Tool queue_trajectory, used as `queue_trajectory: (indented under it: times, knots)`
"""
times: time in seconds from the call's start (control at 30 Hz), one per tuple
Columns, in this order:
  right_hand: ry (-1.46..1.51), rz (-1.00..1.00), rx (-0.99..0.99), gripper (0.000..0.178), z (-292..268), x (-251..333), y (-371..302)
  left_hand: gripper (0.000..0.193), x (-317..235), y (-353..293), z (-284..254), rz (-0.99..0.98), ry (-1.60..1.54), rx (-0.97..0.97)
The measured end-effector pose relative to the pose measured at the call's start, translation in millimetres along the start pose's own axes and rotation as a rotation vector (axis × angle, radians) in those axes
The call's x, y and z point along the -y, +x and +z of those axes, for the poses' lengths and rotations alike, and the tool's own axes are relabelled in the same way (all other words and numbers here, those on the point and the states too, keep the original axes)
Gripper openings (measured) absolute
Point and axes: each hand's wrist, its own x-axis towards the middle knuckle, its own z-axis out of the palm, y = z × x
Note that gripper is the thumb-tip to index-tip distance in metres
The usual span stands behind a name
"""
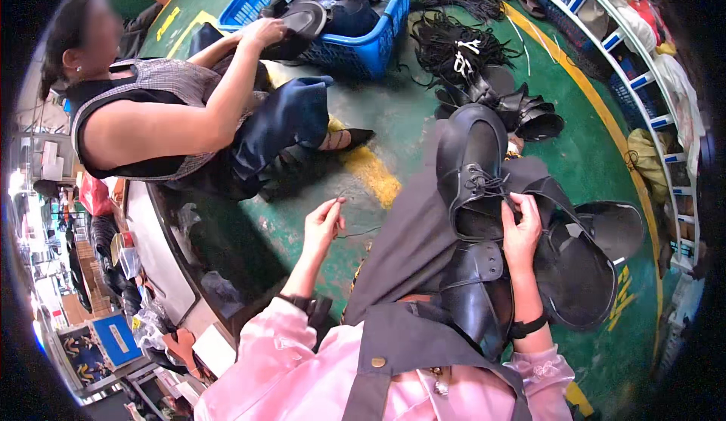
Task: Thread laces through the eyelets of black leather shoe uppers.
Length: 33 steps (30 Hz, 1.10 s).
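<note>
Fingers of the right hand (522, 232) pinch narrowly at the laces (484, 182) of a black shoe (470, 145), just on the right side of its lacing; thumb and forefinger of the left hand (324, 223) are drawn together, well apart from the shoe on its left. A thin dark strand (361, 232) shows near that hand, but I cannot tell whether the fingertips hold it. The shoe sits at the far end of the lap, over dark grey cloth (401, 247), sole down as far as can be seen. Its rounded toe points far, its mouth and heel lie near, and the long axis runs almost straight from near to far. It should feel fairly light, with a stiff sole and firm toe, and a softer upper around the mouth. Smooth, glossy leather may slide under dry fingertips and could scuff, though it hardly seems fragile. A sound hold would be around the heel or across both sides just below the lacing; the laces look thin and limp, best pinched close to their ends. A second black shoe (475, 288) lies just on the near side, its eyelets toward the far end.
</note>
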Motion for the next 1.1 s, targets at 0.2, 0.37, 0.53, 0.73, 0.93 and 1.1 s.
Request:
queue_trajectory:
  times: [0.2,0.37,0.53,0.73,0.93,1.1]
  knots:
    - [0.113,-0.009,0.03,0.017,1,-15,4,0.026,-100,-95,31,0.761,0.618,0.743]
    - [0.214,0.071,0.052,0.015,-11,-15,10,0.032,-90,-118,62,0.837,1.268,0.884]
    - [0.186,0.05,-0.036,0.018,-13,-16,6,0.029,-120,-102,70,0.935,1.197,0.82]
    - [0.079,0.014,-0.038,0.03,-3,4,-1,0.015,-182,-57,96,1.141,0.87,0.454]
    - [0.042,0.026,-0.031,0.034,1,10,-4,0.017,-171,-10,173,1.308,1.007,0.257]
    - [0.085,0.008,-0.006,0.033,1,2,-4,0.01,-149,0,178,1.164,0.652,0.283]
